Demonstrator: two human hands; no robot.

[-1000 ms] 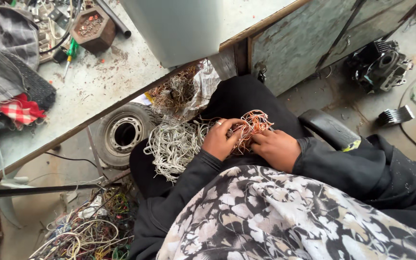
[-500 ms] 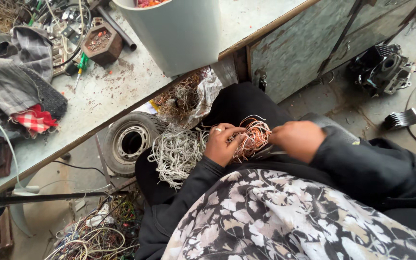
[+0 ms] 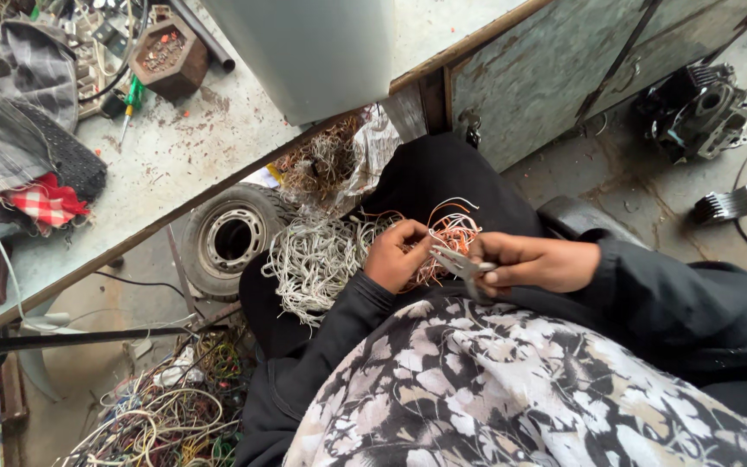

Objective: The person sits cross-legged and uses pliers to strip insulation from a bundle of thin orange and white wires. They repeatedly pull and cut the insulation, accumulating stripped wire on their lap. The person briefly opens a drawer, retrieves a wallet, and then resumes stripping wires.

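Both hands meet over the lap
Left hand (image 3: pixel 398 257) clutches orange wire tangle (image 3: pixel 448 239) — right hand (image 3: pixel 533 262) pinches metal pliers (image 3: pixel 460 262), bench edge (image 3: pixel 218 186) close above

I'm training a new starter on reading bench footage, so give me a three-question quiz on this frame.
1. True or false: the right hand holds a metal tool.
2. What does the left hand grip: A) the small tyre, B) an orange wire bundle, C) the checked cloth?
3. What colour is the wire pile on the lap?

Key: 1 true; 2 B; 3 white.
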